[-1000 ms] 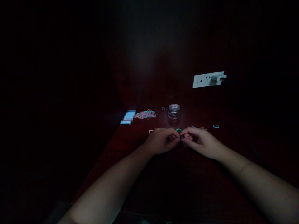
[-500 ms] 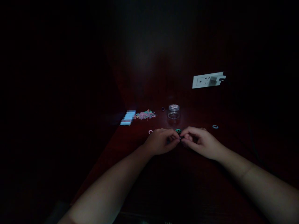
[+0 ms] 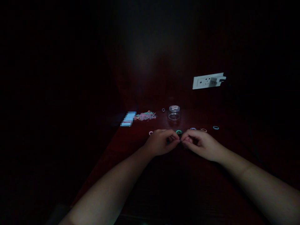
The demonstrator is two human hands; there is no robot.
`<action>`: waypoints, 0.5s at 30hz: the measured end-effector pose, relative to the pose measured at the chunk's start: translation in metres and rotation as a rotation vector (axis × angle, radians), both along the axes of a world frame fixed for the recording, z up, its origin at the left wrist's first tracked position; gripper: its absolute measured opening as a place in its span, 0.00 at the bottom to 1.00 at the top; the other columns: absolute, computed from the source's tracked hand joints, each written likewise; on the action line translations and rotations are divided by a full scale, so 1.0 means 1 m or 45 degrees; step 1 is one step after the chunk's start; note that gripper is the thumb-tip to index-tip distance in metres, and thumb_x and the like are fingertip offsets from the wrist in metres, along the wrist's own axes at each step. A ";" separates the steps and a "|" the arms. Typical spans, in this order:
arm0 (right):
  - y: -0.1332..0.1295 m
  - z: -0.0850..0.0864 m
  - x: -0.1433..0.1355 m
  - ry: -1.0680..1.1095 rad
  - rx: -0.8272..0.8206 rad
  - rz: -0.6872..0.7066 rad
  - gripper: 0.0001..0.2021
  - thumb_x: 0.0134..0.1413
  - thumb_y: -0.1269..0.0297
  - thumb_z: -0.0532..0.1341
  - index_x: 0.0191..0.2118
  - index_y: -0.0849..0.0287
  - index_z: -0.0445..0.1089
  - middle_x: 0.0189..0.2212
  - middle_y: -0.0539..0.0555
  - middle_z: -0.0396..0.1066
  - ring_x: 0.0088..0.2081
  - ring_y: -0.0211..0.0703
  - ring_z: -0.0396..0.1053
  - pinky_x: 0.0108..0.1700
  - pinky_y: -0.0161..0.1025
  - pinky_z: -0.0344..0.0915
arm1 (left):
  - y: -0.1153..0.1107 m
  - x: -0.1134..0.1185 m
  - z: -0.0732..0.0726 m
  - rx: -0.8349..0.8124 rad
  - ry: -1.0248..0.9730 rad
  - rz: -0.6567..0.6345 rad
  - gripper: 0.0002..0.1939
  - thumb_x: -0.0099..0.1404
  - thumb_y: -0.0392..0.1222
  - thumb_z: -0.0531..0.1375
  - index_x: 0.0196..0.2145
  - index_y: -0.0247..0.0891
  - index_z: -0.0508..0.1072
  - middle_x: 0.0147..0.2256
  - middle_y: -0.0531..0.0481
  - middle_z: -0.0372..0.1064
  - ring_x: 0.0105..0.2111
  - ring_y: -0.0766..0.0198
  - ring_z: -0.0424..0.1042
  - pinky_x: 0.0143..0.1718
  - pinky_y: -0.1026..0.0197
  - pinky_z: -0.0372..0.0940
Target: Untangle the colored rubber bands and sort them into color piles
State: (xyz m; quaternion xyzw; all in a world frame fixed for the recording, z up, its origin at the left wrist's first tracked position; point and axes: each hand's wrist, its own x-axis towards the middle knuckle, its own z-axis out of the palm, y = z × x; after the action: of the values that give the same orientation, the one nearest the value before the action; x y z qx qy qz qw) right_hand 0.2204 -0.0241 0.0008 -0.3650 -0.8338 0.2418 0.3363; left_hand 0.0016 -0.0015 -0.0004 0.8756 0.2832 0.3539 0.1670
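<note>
My left hand [image 3: 162,142] and my right hand [image 3: 202,144] meet fingertip to fingertip above the dark red table [image 3: 150,168]. Both are pinched around something small, too dim to make out. Just behind the fingertips lies a green ring [image 3: 178,132]. A pink ring [image 3: 151,133] shows partly beside my left hand. Past my right hand's knuckles are a blue-violet ring [image 3: 193,128] and an orange-tan ring [image 3: 204,130]; a light blue ring [image 3: 216,127] lies farther right.
Behind the hands stands a clear lidded jar [image 3: 174,113], with a small ring [image 3: 163,110] to its left. A pile of colourful bands [image 3: 147,116] lies beside a lit, pixelated rectangle [image 3: 128,119]. A socket panel [image 3: 208,81] with a plug is on the wall.
My right hand has shifted slightly, with its fingers a little lower, and the blue-violet ring behind it now shows. My left hand has barely moved.
</note>
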 end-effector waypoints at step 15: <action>-0.001 0.002 -0.001 -0.001 0.007 0.016 0.07 0.60 0.64 0.58 0.32 0.59 0.68 0.22 0.48 0.62 0.25 0.36 0.59 0.27 0.34 0.58 | -0.003 -0.002 0.005 -0.098 0.044 -0.137 0.03 0.65 0.36 0.56 0.37 0.38 0.68 0.29 0.53 0.70 0.28 0.68 0.70 0.29 0.65 0.63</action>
State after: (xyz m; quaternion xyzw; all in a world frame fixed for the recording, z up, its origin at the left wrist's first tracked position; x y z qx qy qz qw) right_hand 0.2191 -0.0253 0.0027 -0.3590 -0.8368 0.2414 0.3356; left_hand -0.0003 -0.0046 0.0042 0.8885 0.2520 0.3180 0.2145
